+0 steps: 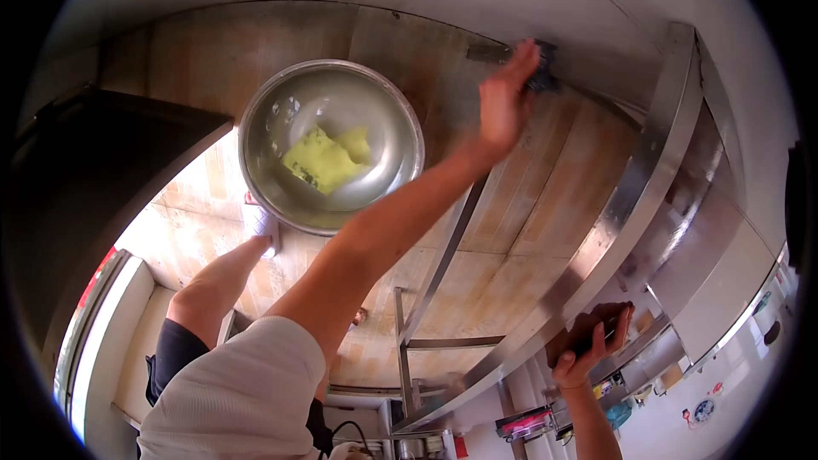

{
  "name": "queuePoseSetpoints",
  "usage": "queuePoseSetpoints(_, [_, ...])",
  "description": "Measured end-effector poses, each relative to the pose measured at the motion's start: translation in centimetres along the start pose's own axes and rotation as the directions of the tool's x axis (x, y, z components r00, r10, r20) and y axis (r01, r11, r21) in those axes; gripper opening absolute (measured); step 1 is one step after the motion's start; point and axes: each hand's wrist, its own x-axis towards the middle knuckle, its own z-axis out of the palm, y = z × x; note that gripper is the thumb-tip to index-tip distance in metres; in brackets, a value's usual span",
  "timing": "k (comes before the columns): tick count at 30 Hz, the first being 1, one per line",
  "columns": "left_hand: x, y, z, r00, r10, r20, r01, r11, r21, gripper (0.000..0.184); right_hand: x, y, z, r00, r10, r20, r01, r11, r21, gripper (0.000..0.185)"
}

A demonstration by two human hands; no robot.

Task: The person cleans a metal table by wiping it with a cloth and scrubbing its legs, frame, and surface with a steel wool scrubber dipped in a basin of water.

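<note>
- Dark, bunched item (pixel 545 77) at the pale wall's (pixel 588 38) edge, against the left hand's (pixel 504 100) fingers; blur hides whether they clamp it.
- Right hand (pixel 583 364): thumb and fingers spread beside a steel frame (pixel 530 351); cannot tell whether they grip.
- Left forearm hides the basin's (pixel 266 183) lower-right rim.

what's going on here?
Someone in a white top has their left hand stretched out to a dark thing, seen near where the wall meets the floor; blur hides what it is and how it's gripped. The right hand is at the steel frame, its exact hold unclear. Beside their foot, a metal basin holds something yellow-green, maybe a cloth; neither hand is on that.
</note>
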Motion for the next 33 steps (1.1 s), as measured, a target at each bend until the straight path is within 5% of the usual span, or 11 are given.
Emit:
queuePoseSetpoints(4, [0.5,8.0,0.3,0.982,0.189,-0.002,-0.186,0.968,-0.165,0.059,0.0,-0.2,-0.2,1.0,0.005,0.013,-0.005,1.0,-0.001,0.052])
queuePoseSetpoints(11, [-0.8,0.7,-0.7,0.996,0.0,0.085,0.002,1.0,-0.025,0.065,0.2,0.0,-0.2,1.0,-0.012,0.008,0.012,1.0,0.004,0.052])
queuePoseSetpoints(15, [-0.5,5.6,-0.4,0.99,0.069,0.125,-0.056,0.993,-0.1,0.075,0.0,0.0,-0.1,1.0,0.005,0.011,-0.005,1.0,-0.01,0.051])
queuePoseSetpoints(19, [-1.3,-7.3,0.0,0.967,-0.174,0.185,0.191,0.979,-0.076,0.06,-0.2,0.4,-0.2,1.0,-0.009,0.0,0.009,1.0,-0.008,0.05])
queuePoseSetpoints(21, [-1.1,-9.4,-0.3,0.808,-0.481,0.339,0.58,0.748,-0.322,0.042,-0.1,0.0,-0.2,1.0,-0.001,-0.001,0.001,1.0,-0.021,0.049])
queuePoseSetpoints(24, [-1.0,-11.6,-2.3,0.486,-0.794,0.366,0.858,0.352,-0.374,0.037,-0.1,0.2,-0.2,1.0,-0.002,0.004,0.002,0.999,-0.034,0.048])
queuePoseSetpoints(27, [0.1,-11.6,-0.6,0.291,-0.621,0.728,0.915,-0.041,-0.401,0.04,-0.2,0.1,-0.2,1.0,0.008,-0.007,-0.008,1.0,-0.019,0.047])
queuePoseSetpoints(33, [3.1,-12.4,2.1,0.08,-0.731,0.678,0.942,-0.166,-0.291,0.042,-0.6,0.3,-0.6,0.998,-0.024,0.057,0.024,1.0,-0.007,0.053])
